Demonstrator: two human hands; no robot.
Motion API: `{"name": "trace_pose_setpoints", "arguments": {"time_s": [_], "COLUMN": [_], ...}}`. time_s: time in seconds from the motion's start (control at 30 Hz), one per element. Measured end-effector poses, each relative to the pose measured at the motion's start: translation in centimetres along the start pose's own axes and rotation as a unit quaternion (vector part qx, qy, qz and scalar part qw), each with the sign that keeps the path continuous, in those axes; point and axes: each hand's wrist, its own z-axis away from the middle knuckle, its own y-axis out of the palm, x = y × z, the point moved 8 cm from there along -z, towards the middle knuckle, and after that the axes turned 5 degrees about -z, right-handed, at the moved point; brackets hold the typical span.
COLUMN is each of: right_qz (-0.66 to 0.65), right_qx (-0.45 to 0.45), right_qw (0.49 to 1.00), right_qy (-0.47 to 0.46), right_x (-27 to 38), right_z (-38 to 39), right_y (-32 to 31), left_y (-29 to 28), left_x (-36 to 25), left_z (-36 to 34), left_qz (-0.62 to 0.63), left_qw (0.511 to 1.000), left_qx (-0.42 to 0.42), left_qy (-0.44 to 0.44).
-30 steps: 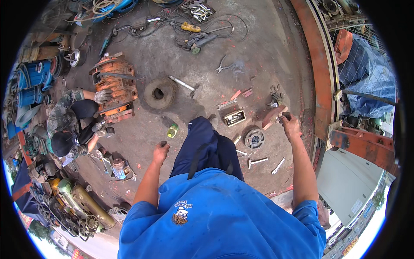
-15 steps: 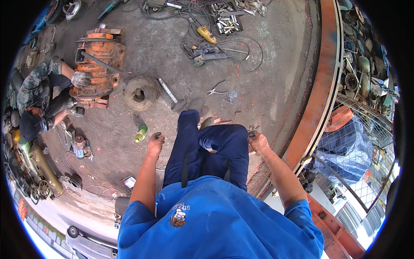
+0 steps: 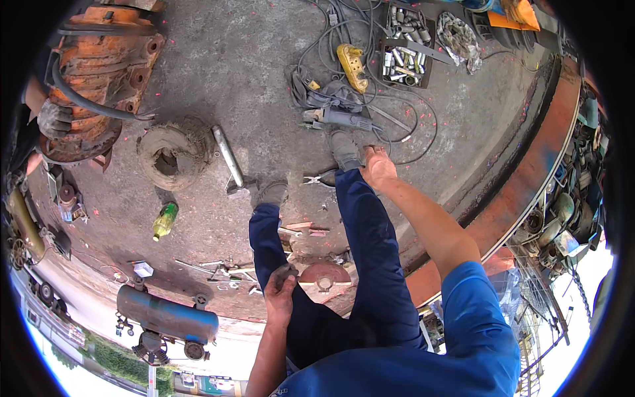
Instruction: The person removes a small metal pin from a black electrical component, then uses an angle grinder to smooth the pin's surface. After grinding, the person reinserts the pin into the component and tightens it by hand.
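Note:
My right hand (image 3: 378,167) reaches down beside my right shoe (image 3: 344,151), its fingers apart and nothing visible in them. Closest to it lies a grey angle grinder (image 3: 344,120) with a cord; pliers (image 3: 320,179) rest on the floor to the left of that shoe. My left hand (image 3: 280,292) is at my left leg, its darkened fingers bent and the thumb near them; whether it holds anything is not clear. Between my legs, by the left hand, lies a reddish-brown half-round plate (image 3: 324,274). A hammer with a metal tube handle (image 3: 228,156) lies by my left shoe (image 3: 272,193).
An orange machine housing (image 3: 106,73) stands at far left, with another person's gloved hand (image 3: 55,119) on it. Around are a round grey part (image 3: 173,156), green bottle (image 3: 165,220), yellow power strip (image 3: 352,67), socket box (image 3: 407,63), blue tank (image 3: 165,312) and rusty beam (image 3: 529,182).
My view has shifted forward and right. My right hand has moved forward and down beside my shoe. My left hand has come in to my left leg. My legs are now farther apart.

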Motion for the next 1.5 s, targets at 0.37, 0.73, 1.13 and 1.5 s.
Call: {"name": "trace_pose_setpoints", "arguments": {"time_s": [0.37, 0.73, 1.13, 1.5], "right_qz": [0.14, -0.003, -0.093, 0.196], "right_qx": [-0.062, 0.211, 0.393, -0.187], "right_qw": [0.983, 0.958, 0.771, 0.926], "right_qy": [-0.105, -0.195, -0.492, -0.262], "right_x": [0.3, 14.9, 29.0, 6.9], "right_z": [-21.6, 16.1, 59.0, 34.9], "right_y": [6.8, -3.5, -8.2, -21.5], "left_y": [18.0, 10.4, -15.2, -34.9], "left_x": [11.5, 1.2, -10.9, -3.1], "left_z": [-7.4, 2.7, 36.2, 61.5], "left_qz": [0.11, 0.377, 0.56, 0.457], "left_qw": [0.985, 0.922, 0.757, 0.713], "left_qx": [0.071, -0.02, 0.123, -0.03], "left_qy": [-0.113, 0.084, 0.312, 0.531]}}
